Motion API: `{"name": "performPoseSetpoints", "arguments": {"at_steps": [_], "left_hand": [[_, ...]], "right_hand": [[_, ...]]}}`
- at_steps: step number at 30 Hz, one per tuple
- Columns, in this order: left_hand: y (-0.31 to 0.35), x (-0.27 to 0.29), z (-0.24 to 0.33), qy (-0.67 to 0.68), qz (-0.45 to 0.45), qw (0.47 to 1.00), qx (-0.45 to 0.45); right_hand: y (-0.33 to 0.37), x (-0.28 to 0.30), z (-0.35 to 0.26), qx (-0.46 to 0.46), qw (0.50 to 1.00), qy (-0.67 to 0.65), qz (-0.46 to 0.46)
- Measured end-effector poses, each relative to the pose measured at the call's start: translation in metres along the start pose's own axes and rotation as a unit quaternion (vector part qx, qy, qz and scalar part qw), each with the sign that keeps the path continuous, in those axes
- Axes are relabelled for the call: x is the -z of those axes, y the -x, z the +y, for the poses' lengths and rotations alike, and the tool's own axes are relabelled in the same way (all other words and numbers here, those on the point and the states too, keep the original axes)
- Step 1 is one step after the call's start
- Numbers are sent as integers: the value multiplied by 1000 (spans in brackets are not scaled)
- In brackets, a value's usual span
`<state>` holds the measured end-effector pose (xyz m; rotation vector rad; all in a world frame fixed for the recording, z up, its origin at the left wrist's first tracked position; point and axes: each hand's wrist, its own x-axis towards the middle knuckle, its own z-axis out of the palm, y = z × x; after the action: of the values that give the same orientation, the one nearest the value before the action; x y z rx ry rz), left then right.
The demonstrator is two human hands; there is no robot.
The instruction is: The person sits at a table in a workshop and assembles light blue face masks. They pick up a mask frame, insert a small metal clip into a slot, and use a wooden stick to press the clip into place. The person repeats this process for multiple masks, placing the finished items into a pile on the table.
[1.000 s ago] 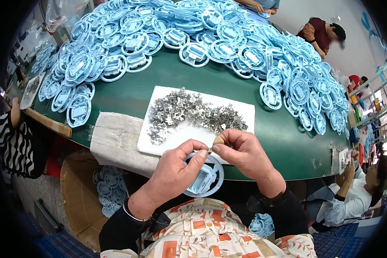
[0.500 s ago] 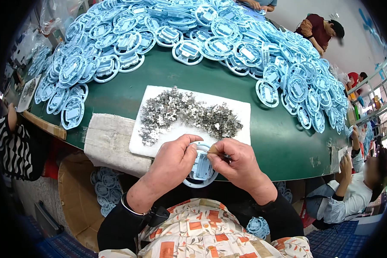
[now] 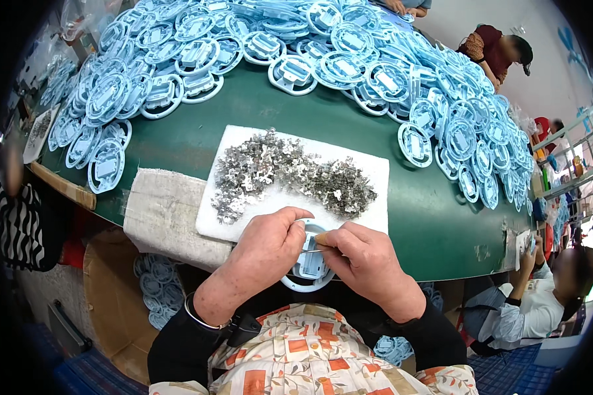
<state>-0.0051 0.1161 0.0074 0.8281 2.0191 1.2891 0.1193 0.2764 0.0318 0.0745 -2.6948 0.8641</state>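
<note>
In my left hand (image 3: pixel 265 245) I grip a light-blue oval plastic frame (image 3: pixel 311 267) by its left rim, over the table's front edge. The part has a raised rectangular housing in its middle. Pinched between the thumb and fingers of my right hand (image 3: pixel 366 260) is a thin metal tool (image 3: pixel 311 251), lying across the housing. Its exact kind does not show. Just beyond both hands, a heap of small silvery metal clips (image 3: pixel 263 168) rests on a white foam board (image 3: pixel 369 227).
Light-blue oval frames (image 3: pixel 349 39) are piled high along the far side of the green table (image 3: pixel 435 230). A cloth-covered block (image 3: pixel 165 210) adjoins the foam board. Below, a cardboard box (image 3: pixel 112 289) holds more frames. A person (image 3: pixel 540 296) sits at right; others stand around.
My right hand has tilted and lowered slightly, and the metal tool now lies across the frame's housing. My left hand keeps its hold on the frame. The view has shifted a little.
</note>
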Motion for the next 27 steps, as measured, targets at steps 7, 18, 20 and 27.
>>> {"name": "performPoseSetpoints", "arguments": {"at_steps": [7,18,20,27], "left_hand": [[0,1,0,12,-1,1000,-6],[0,-1,-1,7,2,1000,0],[-1,0,-3,11,2,1000,-2],[-1,0,-2,5,7,1000,-7]], "right_hand": [[5,0,2,6,1000,5,-3],[18,10,-3,-43,998,46,4],[21,14,-1,-13,995,90,-37],[16,26,-16,-23,977,181,-114]]}}
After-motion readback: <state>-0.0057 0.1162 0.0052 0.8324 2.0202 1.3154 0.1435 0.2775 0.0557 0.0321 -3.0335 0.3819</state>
